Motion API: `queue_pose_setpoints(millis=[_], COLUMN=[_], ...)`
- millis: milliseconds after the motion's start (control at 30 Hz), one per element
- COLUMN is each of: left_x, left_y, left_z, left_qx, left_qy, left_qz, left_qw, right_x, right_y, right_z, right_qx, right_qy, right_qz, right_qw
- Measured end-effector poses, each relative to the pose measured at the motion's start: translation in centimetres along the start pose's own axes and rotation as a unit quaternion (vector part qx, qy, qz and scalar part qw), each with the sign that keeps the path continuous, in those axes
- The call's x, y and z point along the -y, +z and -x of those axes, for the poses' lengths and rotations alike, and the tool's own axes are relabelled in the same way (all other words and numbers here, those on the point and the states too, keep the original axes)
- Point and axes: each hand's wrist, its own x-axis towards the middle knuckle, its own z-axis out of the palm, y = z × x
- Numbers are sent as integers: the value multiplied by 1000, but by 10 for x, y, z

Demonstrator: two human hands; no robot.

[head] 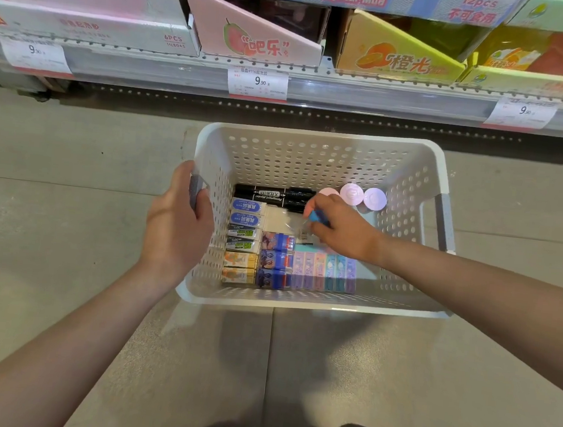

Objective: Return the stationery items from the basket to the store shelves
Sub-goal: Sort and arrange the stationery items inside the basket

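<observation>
While the white perforated basket (327, 155) hangs above the grey floor (54, 164) before the store shelf (353, 93), the left hand (177, 227) wraps its grip closed around the basket's left handle (193, 192), forearm stretched forward, knuckles turned outward. Reaching in over the right wall, the right hand (342, 227) points palm-down, its grip pinched shut on a small blue-topped item (317, 216) lying among the stock. Black markers (275, 195) lie across the far end, erasers (243, 240) line the left side, pastel boxes (324, 272) fill the near edge, and round pink lids (362, 195) sit just beyond the fingers.
</observation>
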Motion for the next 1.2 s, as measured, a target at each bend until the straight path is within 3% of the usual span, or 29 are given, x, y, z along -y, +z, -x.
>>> queue_pose_setpoints(millis=[100, 267, 633, 700, 767, 867, 933, 1067, 1200], left_x=[1, 2, 0, -1, 0, -1, -2, -2, -2], left_y=[1, 1, -1, -1, -1, 0, 0, -1, 0], left_z=[0, -1, 0, 0, 1, 0, 0, 1, 0], left_qx=[0, 0, -2, 0, 1, 4, 5, 1, 5], left_qy=[2, 3, 1, -3, -5, -13, -16, -3, 2], left_qz=[5, 14, 3, 3, 4, 6, 8, 10, 11], left_qw=[1000, 1000, 1000, 1000, 1000, 1000, 1000, 1000, 1000], right_x=[8, 22, 21, 25, 28, 27, 18, 5, 2], right_y=[3, 17, 25, 16, 5, -9, -11, -12, -11], right_z=[-9, -28, -28, -18, -7, 9, 15, 12, 10], right_qx=[-13, 10, 54, 28, 7, 89, 134, 150, 143], right_qy=[-40, -21, -14, -26, -25, 11, 49, 141, 158], right_qz=[82, 193, 196, 233, 334, 534, 573, 526, 481], right_qw=[996, 981, 979, 972, 942, 841, 807, 826, 850])
